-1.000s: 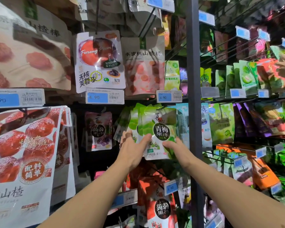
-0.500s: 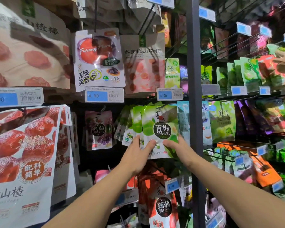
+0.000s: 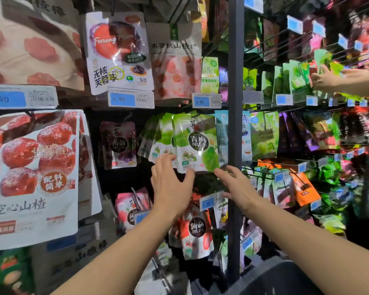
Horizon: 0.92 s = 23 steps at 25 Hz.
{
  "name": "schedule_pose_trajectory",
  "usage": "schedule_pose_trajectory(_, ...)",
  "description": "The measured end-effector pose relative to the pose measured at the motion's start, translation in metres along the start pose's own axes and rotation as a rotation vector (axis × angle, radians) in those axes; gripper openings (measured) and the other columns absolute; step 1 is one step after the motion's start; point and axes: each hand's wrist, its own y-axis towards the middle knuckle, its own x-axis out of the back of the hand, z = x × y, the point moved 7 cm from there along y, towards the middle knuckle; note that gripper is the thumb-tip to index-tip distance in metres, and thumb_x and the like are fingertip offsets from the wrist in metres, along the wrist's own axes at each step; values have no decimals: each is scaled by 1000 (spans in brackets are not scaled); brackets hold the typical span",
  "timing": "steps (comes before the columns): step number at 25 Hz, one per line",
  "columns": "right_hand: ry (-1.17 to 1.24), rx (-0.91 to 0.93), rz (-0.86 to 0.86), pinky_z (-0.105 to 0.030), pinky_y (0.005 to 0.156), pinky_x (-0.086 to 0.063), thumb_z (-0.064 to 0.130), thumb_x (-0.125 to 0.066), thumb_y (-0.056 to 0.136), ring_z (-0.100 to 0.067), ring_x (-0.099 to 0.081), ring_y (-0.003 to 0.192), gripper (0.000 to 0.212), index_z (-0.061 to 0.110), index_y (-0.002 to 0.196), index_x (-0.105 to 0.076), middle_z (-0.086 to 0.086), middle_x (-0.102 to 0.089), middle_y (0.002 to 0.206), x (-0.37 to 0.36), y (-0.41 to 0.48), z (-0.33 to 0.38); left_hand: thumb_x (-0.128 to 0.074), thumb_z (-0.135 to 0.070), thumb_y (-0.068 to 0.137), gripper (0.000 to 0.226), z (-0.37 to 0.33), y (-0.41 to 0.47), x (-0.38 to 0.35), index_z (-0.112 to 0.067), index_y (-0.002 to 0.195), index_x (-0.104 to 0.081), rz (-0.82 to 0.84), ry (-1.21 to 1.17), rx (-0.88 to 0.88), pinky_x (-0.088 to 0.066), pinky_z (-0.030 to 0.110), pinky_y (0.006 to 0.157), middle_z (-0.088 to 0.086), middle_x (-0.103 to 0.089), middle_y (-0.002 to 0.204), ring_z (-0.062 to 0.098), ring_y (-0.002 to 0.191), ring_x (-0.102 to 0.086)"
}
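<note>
- Right now the left hand (image 3: 170,184) sits just under the hanging row of green packs, fingers loosely spread and nearly straight, gripping nothing. Its fingertips overlap the bottom edges of the rear packs.
- The front green pouch (image 3: 195,141) hangs upright on its peg mid-rack, just left of the dark post (image 3: 235,124).
- The right hand (image 3: 237,186) is below that pouch's lower right corner, fingers relaxed and apart, holding nothing (whether the index tip touches the pack, I cannot tell).
- A purple pouch (image 3: 118,143) hangs further left, and a red pouch (image 3: 197,228) hangs below both hands.
- Far right, another person's hand (image 3: 324,80) is at the packs on the upper row.
</note>
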Motion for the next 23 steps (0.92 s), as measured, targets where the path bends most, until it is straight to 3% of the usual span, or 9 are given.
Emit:
schedule_pose_trajectory(4,-23,-158,-51,-48,103,-53,36,-70,95,-19,-58,111,58,10,142,-48,-5,-57,126,22,-69,-18,-66,-27,93,40,-12,-71,-28,-16,129,-54,217,-40,54,-39,39,108,0,-48,131,20,124,-44)
schedule_pose_trajectory(7,-134,-233,-75,-45,98,-56,30,-72,94,-19,-64,104,46,11,132,-54,-8,-64,116,44,-135,-24,-66,-26,94,29,-28,-137,-43,-15,119,-60,412,-105,141,-46,37,97,2,-54,116,21,110,-54)
schedule_pose_trajectory(11,-293,-309,-64,-41,87,-60,20,-76,90,-24,-68,104,30,10,116,-63,-11,-68,112,63,-211,-45,-68,-23,94,12,-44,-220,-55,-16,101,-62,615,-140,191,-44,29,66,4,-65,97,20,86,-61)
schedule_pose_trajectory(14,-429,-345,-75,-41,77,-59,14,-75,88,-24,-67,90,26,4,111,-66,-15,-69,104,78,-248,-69,-66,-20,93,7,-41,-273,-79,-16,98,-62,794,-125,210,-47,30,67,3,-65,91,23,83,-62)
schedule_pose_trajectory(17,-471,-410,-105,-50,82,-59,9,-76,86,-24,-66,81,24,5,108,-67,-19,-71,101,100,-272,-104,-64,-18,91,11,-38,-309,-113,-14,100,-68,931,-54,161,-49,31,77,0,-67,92,25,92,-66)
schedule_pose_trajectory(20,-538,-492,-125,-42,73,-58,8,-75,86,-22,-62,73,27,-5,109,-69,-14,-68,87,134,-293,-145,-66,-22,91,8,-36,-332,-149,-18,98,-67,1041,-6,150,-47,27,80,-2,-69,97,21,97,-66)
schedule_pose_trajectory(23,-539,-618,-138,-46,74,-58,8,-75,85,-24,-62,73,30,-9,109,-68,-16,-67,86,172,-314,-185,-68,-25,89,4,-43,-351,-192,-21,88,-66,1162,52,98,-47,27,76,-4,-67,87,21,93,-66)
